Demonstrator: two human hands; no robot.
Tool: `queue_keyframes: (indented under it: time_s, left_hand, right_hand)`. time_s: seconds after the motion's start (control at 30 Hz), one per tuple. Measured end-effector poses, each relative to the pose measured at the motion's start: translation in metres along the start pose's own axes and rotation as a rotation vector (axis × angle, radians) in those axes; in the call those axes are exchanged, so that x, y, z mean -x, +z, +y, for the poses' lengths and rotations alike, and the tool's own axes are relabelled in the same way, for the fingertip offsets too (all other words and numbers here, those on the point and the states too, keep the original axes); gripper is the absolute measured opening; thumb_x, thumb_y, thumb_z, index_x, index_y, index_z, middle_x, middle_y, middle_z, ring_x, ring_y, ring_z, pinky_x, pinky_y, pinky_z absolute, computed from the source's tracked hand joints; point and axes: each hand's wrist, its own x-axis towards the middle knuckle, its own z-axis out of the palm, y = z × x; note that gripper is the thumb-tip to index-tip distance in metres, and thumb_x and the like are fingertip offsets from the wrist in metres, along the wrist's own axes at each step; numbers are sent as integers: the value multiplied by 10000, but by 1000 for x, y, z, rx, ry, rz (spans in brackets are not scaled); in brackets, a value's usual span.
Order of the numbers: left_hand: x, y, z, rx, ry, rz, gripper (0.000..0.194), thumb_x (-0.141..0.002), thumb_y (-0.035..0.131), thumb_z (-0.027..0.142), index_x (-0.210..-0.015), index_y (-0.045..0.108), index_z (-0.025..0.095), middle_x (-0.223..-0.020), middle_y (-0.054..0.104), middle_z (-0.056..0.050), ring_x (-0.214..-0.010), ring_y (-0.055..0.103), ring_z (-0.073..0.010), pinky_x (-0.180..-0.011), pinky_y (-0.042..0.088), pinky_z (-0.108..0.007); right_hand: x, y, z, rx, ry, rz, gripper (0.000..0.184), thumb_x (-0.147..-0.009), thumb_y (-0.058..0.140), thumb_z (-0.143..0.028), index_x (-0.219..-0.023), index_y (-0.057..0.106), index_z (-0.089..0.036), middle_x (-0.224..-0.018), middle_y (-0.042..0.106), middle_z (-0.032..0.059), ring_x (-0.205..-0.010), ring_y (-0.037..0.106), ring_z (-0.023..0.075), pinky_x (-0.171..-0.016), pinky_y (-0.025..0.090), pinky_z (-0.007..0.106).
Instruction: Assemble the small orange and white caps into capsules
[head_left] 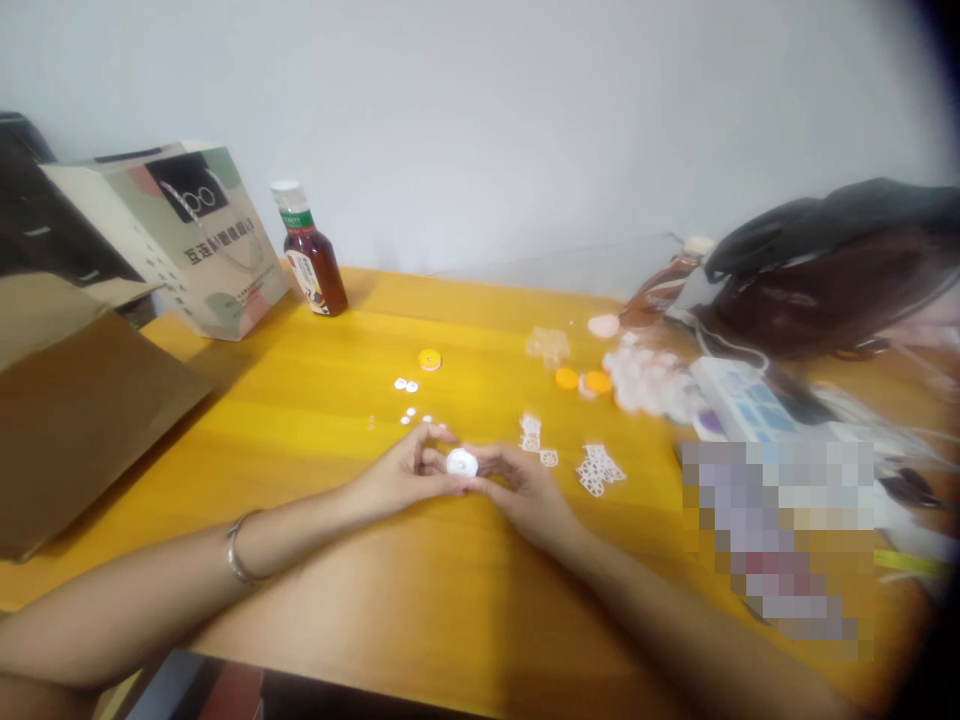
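Note:
Between my two hands, over the near middle of the table, is a small round white disc (462, 463) with a raised centre. The fingertips of my left hand (409, 470) grip its left edge, and my right hand (517, 485) pinches the right edge. Just beyond them lie several small white round pieces (406, 385) and a yellow-orange ring-shaped disc (430, 359). To the right of my right hand are white openwork pieces (598, 468), some piled together. Fine detail on the disc is blurred.
A paper bag (217, 240) and a bottle of dark red drink (313, 260) stand at the back left, with an open cardboard box (90, 420) nearer. Orange discs (598, 382), a heap of pale pieces (649, 375), a blue-and-white box (746, 400) and a dark bag (832, 270) crowd the right.

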Motion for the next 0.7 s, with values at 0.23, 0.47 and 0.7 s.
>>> queue_keyframes:
  time_s: [0.23, 0.47, 0.7]
  left_hand:
    - [0, -10, 31, -285, 126, 206, 296, -785, 562, 319, -994, 421, 163, -661, 557, 28, -592, 523, -79, -603, 413, -228]
    - [-51, -22, 57, -596, 305, 262, 246, -789, 527, 323, -979, 512, 167, -824, 580, -18, -698, 562, -111, -610, 436, -227]
    - [-113, -18, 54, -949, 386, 9, 246, -777, 511, 242, -994, 562, 138, -946, 628, -69, -835, 575, -152, -738, 442, -270]
  right_hand:
    - [-6, -1, -2, -204, 151, 39, 290, -632, 708, -268, -896, 617, -193, -869, 684, 35, -803, 639, 155, -833, 499, 370]
    - [-6, -1, -4, -215, 168, 4, 325, -612, 717, -277, -904, 612, -180, -852, 674, 34, -758, 634, 131, -811, 503, 340]
    - [-6, -4, -7, -238, 159, -91, 339, -619, 707, -281, -923, 599, -179, -844, 672, 26, -749, 632, 122, -808, 501, 333]
